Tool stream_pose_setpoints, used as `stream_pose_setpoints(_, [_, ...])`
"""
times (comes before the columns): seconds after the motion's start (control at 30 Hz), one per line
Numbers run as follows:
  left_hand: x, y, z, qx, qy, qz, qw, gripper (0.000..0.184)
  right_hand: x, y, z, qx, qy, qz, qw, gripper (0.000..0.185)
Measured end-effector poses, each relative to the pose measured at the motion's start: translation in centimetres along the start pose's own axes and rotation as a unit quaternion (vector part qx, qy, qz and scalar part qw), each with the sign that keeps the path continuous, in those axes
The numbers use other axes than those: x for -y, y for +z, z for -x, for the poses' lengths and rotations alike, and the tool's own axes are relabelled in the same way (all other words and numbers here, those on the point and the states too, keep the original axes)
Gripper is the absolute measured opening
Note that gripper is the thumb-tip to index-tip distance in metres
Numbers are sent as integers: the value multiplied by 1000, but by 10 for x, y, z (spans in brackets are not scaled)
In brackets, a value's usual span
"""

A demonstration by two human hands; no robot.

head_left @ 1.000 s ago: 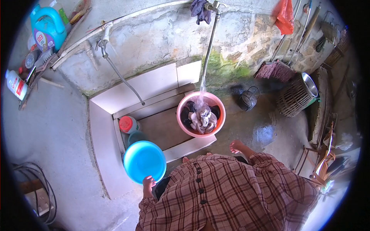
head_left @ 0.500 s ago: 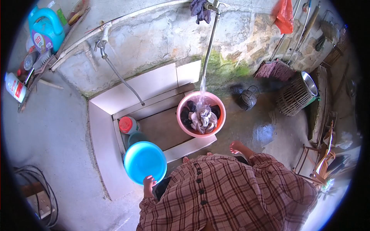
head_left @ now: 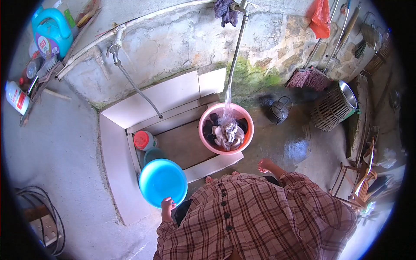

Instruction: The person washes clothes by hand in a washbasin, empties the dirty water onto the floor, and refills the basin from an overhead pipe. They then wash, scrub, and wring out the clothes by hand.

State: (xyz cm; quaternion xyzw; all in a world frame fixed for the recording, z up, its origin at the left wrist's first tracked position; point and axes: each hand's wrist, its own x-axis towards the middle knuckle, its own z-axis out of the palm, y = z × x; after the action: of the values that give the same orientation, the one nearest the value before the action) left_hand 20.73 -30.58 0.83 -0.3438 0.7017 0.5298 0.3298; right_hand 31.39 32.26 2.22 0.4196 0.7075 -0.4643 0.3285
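Water runs from a long metal spout (head_left: pixel 235 56) into a pink basin (head_left: pixel 248 145), which holds dark and pale wet cloths (head_left: pixel 228 133). My left hand (head_left: pixel 167 204) is beside the lower right rim of a blue basin (head_left: pixel 162 183); its fingers are loosely curled, and whether they touch the rim is unclear. Below and right of the pink basin, my right hand (head_left: pixel 265 165) hangs apart from it with curled fingers and nothing visible in them. A red-lidded tub (head_left: pixel 142 140) stands above the blue basin, inside the tiled trough (head_left: pixel 182 145).
A second tap (head_left: pixel 115 50) with a hose is on the left wall. Detergent bottles (head_left: pixel 53 34) stand on the ledge at the upper left. To the right are a black metal pot (head_left: pixel 278 112), a woven basket (head_left: pixel 328 110) and pink brooms (head_left: pixel 308 79).
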Motion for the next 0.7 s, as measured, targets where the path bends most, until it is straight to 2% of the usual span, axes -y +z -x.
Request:
stream_pose_setpoints(0.13, [0,1,1,-1,4,-6,1000,35,1,0,-2,4,19,-17,1000,18])
stream_pose_setpoints(0.33, [-4,3,6,-3,3,0,1000,36,8,-6,4,-7,-1,-22,1000,15])
stream_pose_setpoints(0.43, [-4,2,3,-6,0,-2,1000,36,17,-25,-18,22,19,-83,996,12])
stream_pose_setpoints(0.5, [-3,0,-1,-8,-1,-2,1000,36,52,-65,-21,23,-36,110,993,8])
stream_pose_setpoints(0.53, [-5,-1,-2,-8,-2,-5,1000,36,76,-82,-2,-19,-92,-46,995,6])
stream_pose_setpoints(0.57, [-6,-2,0,-7,-2,-9,1000,36,103,-99,21,-60,-145,-202,967,6])
stream_pose_setpoints(0.6, [-9,-1,3,-6,-1,-13,1000,36,141,-117,43,-62,-170,-297,938,4])
stream_pose_setpoints(0.63, [-15,1,7,-6,3,-13,1000,36,117,-155,-99,-128,-255,-120,951,9])
stream_pose_setpoints(0.67, [-15,0,6,-6,8,-14,1000,36,202,-177,23,-193,-218,199,936,14])
stream_pose_setpoints(0.7, [-17,0,7,-6,12,-14,1000,36,217,-208,1,-203,-293,-8,934,14])
